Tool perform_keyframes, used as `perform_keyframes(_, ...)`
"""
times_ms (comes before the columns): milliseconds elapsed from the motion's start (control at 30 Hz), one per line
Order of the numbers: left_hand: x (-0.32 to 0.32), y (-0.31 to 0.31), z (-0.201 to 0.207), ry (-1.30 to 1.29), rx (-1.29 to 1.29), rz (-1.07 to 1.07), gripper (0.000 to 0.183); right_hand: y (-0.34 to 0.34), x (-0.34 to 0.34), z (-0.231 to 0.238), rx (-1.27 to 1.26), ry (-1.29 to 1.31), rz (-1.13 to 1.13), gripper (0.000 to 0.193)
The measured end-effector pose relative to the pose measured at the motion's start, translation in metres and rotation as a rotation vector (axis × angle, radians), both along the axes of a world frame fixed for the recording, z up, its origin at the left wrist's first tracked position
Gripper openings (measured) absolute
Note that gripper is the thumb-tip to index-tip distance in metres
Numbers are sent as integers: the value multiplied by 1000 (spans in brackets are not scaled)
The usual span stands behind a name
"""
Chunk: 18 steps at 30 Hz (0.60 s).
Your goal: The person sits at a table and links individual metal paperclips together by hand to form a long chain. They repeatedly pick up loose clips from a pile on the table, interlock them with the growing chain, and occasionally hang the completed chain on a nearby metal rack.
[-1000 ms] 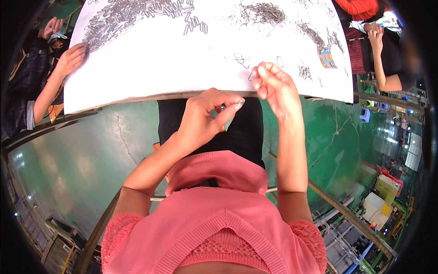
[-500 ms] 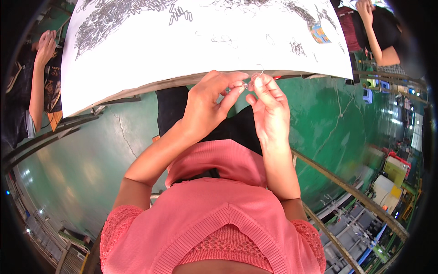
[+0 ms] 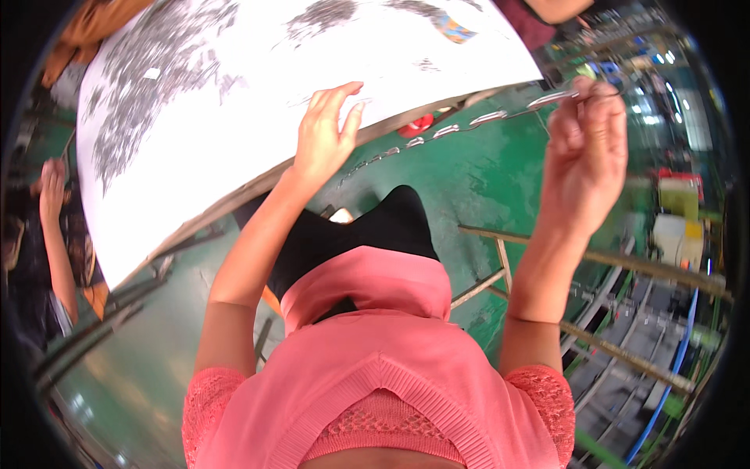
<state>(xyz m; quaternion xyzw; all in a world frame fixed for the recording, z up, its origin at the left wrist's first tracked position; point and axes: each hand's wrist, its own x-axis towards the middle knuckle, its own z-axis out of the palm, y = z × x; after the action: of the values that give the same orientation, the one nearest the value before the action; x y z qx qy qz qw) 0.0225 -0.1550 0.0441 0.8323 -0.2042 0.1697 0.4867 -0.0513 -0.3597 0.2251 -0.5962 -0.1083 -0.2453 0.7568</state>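
Note:
My right hand (image 3: 587, 152) is raised out to the right, its fingers pinched together on one end of a metal chain (image 3: 488, 118). The chain of long, shiny links runs leftward and down from the fingertips, past the edge of the white table (image 3: 269, 133), and is smeared by motion towards its far end. My left hand (image 3: 324, 137) is over the table's near edge, with its fingers stretched out and nothing in them. Further in on the tabletop lies a large heap of loose dark metal links (image 3: 156, 78), blurred here.
Smaller dark piles (image 3: 320, 19) and a blue-and-orange patterned round object (image 3: 455, 30) lie at the table's far side. A red object (image 3: 416, 125) is under the near edge. Another person's arm (image 3: 53, 227) is at the left. Metal rails (image 3: 625, 270) stand at the right.
My hands were together at the table edge; the right has swung far right, drawing the chain out in view. My left has let go and opened. The view has turned.

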Motion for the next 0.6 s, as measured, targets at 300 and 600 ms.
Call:
perform_keyframes(300, 53, -79, -36, -281, 494, -397, 32, -111, -57, 147, -179, -284, -294, 12)
perform_keyframes(600, 67, -86, -59, -364, 902, -509, 54, -200, -162, 228, -377, -200, -770, 15)
